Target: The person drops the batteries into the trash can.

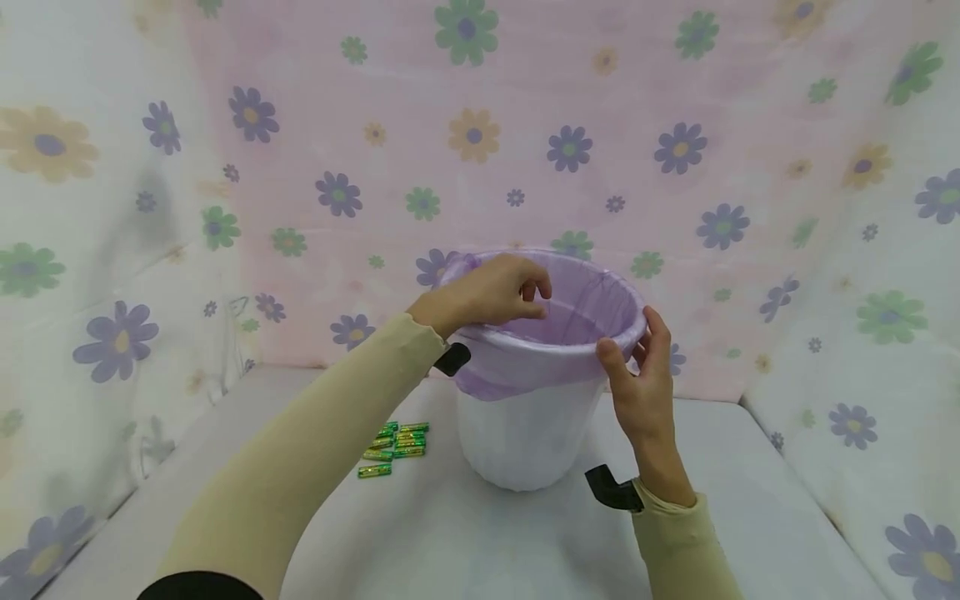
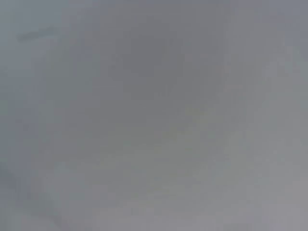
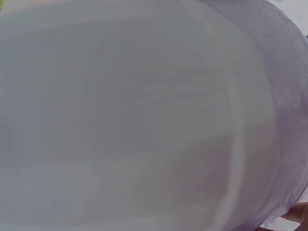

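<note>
A white plastic bin (image 1: 525, 433) stands on the table, lined with a purple bag (image 1: 570, 321) folded over its rim. My left hand (image 1: 498, 292) rests on the bin's left rim, its fingers curled and pinching the bag's edge. At the right rim, my right hand (image 1: 637, 367) pinches the folded bag between thumb and fingers. The right wrist view is filled by the bin's white wall (image 3: 134, 120), with the purple bag (image 3: 284, 82) at the right. A plain grey blur is all the left wrist view shows.
Several green and gold batteries (image 1: 393, 446) lie on the grey table (image 1: 750, 483) just left of the bin. Flowered cloth (image 1: 525, 125) hangs behind and on both sides, close around the table.
</note>
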`<control>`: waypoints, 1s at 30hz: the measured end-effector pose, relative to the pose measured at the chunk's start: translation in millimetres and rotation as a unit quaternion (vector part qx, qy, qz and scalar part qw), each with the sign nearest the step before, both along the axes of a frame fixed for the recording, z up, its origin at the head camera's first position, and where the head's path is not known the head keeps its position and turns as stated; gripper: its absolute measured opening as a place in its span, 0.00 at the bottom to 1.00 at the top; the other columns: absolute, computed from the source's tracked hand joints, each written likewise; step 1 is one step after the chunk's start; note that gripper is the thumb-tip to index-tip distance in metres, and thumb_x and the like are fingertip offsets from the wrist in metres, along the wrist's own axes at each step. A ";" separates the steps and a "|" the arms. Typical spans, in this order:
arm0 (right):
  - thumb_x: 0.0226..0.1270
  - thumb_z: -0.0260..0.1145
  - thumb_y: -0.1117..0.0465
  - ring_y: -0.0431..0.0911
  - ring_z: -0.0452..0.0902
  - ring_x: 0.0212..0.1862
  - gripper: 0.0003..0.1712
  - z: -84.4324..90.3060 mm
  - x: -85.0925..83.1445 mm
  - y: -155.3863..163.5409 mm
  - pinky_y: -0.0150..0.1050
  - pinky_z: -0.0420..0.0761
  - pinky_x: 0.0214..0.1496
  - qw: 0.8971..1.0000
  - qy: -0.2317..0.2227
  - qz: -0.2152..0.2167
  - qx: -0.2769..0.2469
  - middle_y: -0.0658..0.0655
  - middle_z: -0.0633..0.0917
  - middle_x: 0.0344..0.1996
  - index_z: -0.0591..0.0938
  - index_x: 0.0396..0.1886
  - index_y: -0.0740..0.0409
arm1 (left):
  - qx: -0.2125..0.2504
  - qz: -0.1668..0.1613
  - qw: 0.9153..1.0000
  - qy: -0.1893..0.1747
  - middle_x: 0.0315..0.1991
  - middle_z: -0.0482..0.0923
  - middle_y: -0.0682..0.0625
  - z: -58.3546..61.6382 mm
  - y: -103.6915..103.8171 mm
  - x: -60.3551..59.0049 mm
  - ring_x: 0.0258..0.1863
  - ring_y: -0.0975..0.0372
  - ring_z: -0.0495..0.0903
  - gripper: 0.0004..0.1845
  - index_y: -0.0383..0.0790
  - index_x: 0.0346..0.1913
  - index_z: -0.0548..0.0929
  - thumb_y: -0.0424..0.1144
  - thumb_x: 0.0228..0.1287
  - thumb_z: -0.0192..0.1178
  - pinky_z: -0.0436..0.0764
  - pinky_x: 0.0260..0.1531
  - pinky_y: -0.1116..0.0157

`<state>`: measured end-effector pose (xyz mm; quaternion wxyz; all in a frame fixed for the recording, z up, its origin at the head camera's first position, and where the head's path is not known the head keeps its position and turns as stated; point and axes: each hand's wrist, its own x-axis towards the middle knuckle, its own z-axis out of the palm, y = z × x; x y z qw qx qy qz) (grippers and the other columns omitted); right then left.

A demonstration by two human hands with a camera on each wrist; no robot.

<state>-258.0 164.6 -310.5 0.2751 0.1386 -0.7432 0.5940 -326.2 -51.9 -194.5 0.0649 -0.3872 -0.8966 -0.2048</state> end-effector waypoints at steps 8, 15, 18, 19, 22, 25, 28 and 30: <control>0.65 0.62 0.47 0.51 0.62 0.65 0.43 0.3 -0.4 2.4 0.57 0.71 0.58 1.000 -0.004 -0.005 0.006 0.54 0.62 0.68 0.52 0.74 0.42 | 0.012 -0.013 0.999 0.047 0.29 0.76 0.51 8.1 -21.8 21.0 0.32 0.60 0.73 0.09 0.40 0.42 0.82 0.38 0.60 0.66 0.73 0.38 0.65; 0.64 0.63 0.48 0.52 0.63 0.65 0.44 2.2 -1.4 3.7 0.56 0.72 0.57 1.000 -0.002 0.001 0.001 0.55 0.62 0.67 0.52 0.75 0.44 | 0.042 -0.026 0.995 0.082 0.30 0.75 0.51 6.6 -46.0 40.3 0.31 0.60 0.72 0.08 0.38 0.42 0.82 0.35 0.61 0.65 0.73 0.36 0.64; 0.64 0.63 0.47 0.52 0.63 0.65 0.44 2.2 -2.5 3.4 0.57 0.73 0.56 1.000 0.001 0.004 0.002 0.56 0.63 0.67 0.52 0.75 0.45 | 0.053 -0.021 0.994 0.093 0.29 0.74 0.51 3.0 -55.8 47.0 0.31 0.60 0.71 0.08 0.38 0.42 0.82 0.35 0.61 0.66 0.73 0.35 0.64; 0.64 0.63 0.47 0.52 0.63 0.65 0.44 2.1 -2.8 3.5 0.57 0.73 0.56 1.000 0.002 0.003 0.003 0.56 0.63 0.67 0.52 0.75 0.45 | 0.058 -0.021 0.993 0.096 0.29 0.74 0.51 1.5 -58.8 49.4 0.31 0.60 0.71 0.08 0.38 0.41 0.82 0.35 0.60 0.66 0.73 0.35 0.64; 0.64 0.63 0.47 0.51 0.64 0.64 0.44 1.6 -3.7 3.9 0.57 0.73 0.56 1.000 0.004 0.000 0.005 0.56 0.63 0.67 0.53 0.74 0.45 | 0.074 -0.020 0.991 0.109 0.30 0.74 0.53 -3.4 -68.1 56.0 0.32 0.62 0.72 0.08 0.40 0.41 0.82 0.35 0.59 0.67 0.74 0.36 0.64; 0.64 0.63 0.47 0.51 0.64 0.64 0.44 1.2 -4.0 4.5 0.58 0.73 0.55 1.000 0.004 -0.001 0.006 0.56 0.63 0.67 0.53 0.74 0.44 | 0.089 -0.020 0.989 0.120 0.31 0.75 0.54 -7.5 -77.8 62.8 0.32 0.63 0.73 0.08 0.41 0.41 0.82 0.34 0.58 0.67 0.76 0.36 0.63; 0.64 0.63 0.47 0.52 0.64 0.64 0.44 1.3 -4.0 4.9 0.58 0.73 0.56 1.000 0.003 -0.001 0.006 0.56 0.63 0.67 0.52 0.74 0.45 | 0.097 -0.019 0.987 0.127 0.30 0.75 0.55 -12.2 -86.7 68.0 0.32 0.64 0.73 0.08 0.40 0.40 0.82 0.33 0.57 0.68 0.76 0.36 0.64; 0.64 0.63 0.47 0.52 0.64 0.64 0.44 1.0 -4.3 5.2 0.58 0.73 0.56 1.000 0.004 -0.001 0.005 0.57 0.64 0.67 0.52 0.74 0.44 | 0.097 -0.017 0.987 0.129 0.30 0.74 0.55 -17.1 -92.0 70.5 0.32 0.64 0.73 0.09 0.39 0.40 0.82 0.32 0.57 0.68 0.76 0.35 0.65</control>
